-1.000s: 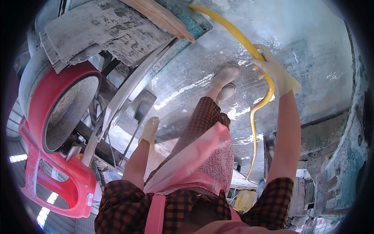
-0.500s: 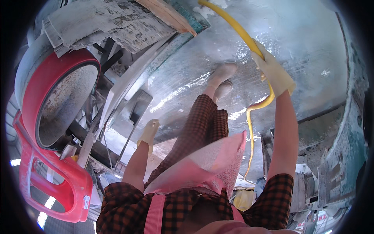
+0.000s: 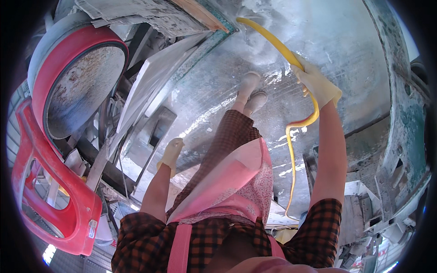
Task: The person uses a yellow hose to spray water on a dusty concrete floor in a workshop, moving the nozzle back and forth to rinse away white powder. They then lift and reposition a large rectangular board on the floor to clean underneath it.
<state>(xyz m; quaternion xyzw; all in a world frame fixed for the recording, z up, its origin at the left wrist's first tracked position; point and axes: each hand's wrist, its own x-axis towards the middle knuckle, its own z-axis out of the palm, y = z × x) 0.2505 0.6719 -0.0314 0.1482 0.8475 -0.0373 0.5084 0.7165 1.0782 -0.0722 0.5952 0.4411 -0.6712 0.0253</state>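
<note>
A yellow hose (image 3: pixel 273 40) lies over the wet grey floor (image 3: pixel 359 63), its far stretch near the floor's far left corner. From there it arcs toward the right hand (image 3: pixel 317 83), passes through the grip, bends sharply below the wrist and runs on, looking thinner, toward the floor's near edge. The right hand, in a cream glove, is clamped on the hose with the fingers wrapped around it. The left hand (image 3: pixel 171 152), gloved alike, is well apart from the hose, toward the floor's left side, its back mostly turned up; its fingers look bent inward, but from this angle I cannot tell whether they close on anything.

Between the two hands, two pale shoes (image 3: pixel 249 85) stand on the floor, one ahead of the other. Checked trousers (image 3: pixel 226 136) rise from them, and a pink apron (image 3: pixel 223 179) hangs in front, its lower part folded over.

Along the floor's left edge runs a teal strip (image 3: pixel 195 55), with a pale flat panel (image 3: pixel 152 75) leaning beside it. Past the far end of that panel, a wooden plank (image 3: pixel 205 14) lies next to a worn, ragged board (image 3: pixel 145 16). Farther left are a round red-rimmed piece with a mottled face (image 3: pixel 86 91) and, just below it, a red plastic frame (image 3: pixel 82 204). A stained, teal-patched wall (image 3: pixel 412 129) bounds the floor's right side.
</note>
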